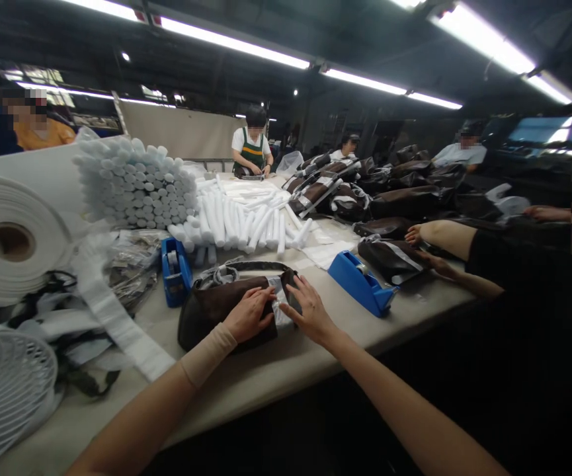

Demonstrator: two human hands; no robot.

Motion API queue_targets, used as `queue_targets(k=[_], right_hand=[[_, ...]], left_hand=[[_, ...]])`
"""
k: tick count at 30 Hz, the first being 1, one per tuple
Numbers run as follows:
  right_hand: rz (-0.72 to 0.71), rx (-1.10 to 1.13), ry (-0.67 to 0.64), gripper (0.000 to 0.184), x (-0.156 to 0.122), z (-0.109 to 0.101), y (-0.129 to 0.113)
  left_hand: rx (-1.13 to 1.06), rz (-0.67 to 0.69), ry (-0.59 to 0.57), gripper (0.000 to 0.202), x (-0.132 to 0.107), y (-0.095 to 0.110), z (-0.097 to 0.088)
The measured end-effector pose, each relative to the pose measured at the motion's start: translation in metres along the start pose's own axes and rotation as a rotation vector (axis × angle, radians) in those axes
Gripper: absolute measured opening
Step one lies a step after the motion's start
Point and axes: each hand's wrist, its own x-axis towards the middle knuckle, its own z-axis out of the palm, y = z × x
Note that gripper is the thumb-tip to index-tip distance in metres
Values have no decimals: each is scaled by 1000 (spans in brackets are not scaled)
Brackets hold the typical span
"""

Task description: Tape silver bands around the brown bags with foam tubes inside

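Note:
A dark brown handbag [211,305] lies on the table in front of me, its handle wrapped in clear plastic at the back. A white wrapping strip [279,305] goes round the bag near its right end. My left hand [250,316] rests on the bag with fingers stretched out, their tips at the strip's left edge. On the strip's other side, my right hand [311,312] is open, fingers spread against the bag and strip. Blue tape dispensers stand on both sides of the bag, one to the left [175,272] and one to the right [360,283].
White foam tubes [139,185] are stacked behind, with loose ones [236,221] beside them. A large white roll [12,198] and a white plastic basket [10,390] occupy the left. Wrapped brown bags [405,201] pile up at right, where a co-worker's hands [429,254] handle another bag.

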Motion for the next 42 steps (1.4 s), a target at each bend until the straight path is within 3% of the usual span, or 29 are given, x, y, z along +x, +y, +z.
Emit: queue_targets(k=[3, 7, 11, 17, 21, 23, 27, 31, 34, 39, 42], right_hand=[[-17, 34, 199, 61, -7, 17, 17], [-39, 70, 300, 53, -19, 53, 35], [-72, 104, 378, 54, -19, 66, 47], [-55, 202, 368, 60, -6, 62, 55], [22, 342, 366, 58, -9, 49, 43], [56, 392, 428, 52, -14, 41, 32], [79, 430, 588, 36, -28, 29, 12], [60, 402, 638, 29, -44, 24, 1], [-28, 266, 567, 30, -45, 18, -4], [-109, -57, 177, 55, -23, 10, -14], [-146, -169, 13, 63, -11, 12, -18]], left_hand=[[7, 13, 10, 65, 0, 2, -2], [50, -6, 52, 60, 0, 10, -6], [125, -57, 8, 63, -11, 22, -20], [337, -252, -31, 75, -65, 43, -45], [416, -332, -42, 70, -102, 52, -56], [445, -358, -26, 66, -116, 52, -60], [469, -416, 28, 69, -134, 47, -59], [443, -449, 57, 70, -140, 47, -54], [419, -461, 85, 69, -139, 49, -52], [407, -474, 111, 69, -139, 50, -49], [405, -477, 126, 71, -139, 51, -48]])
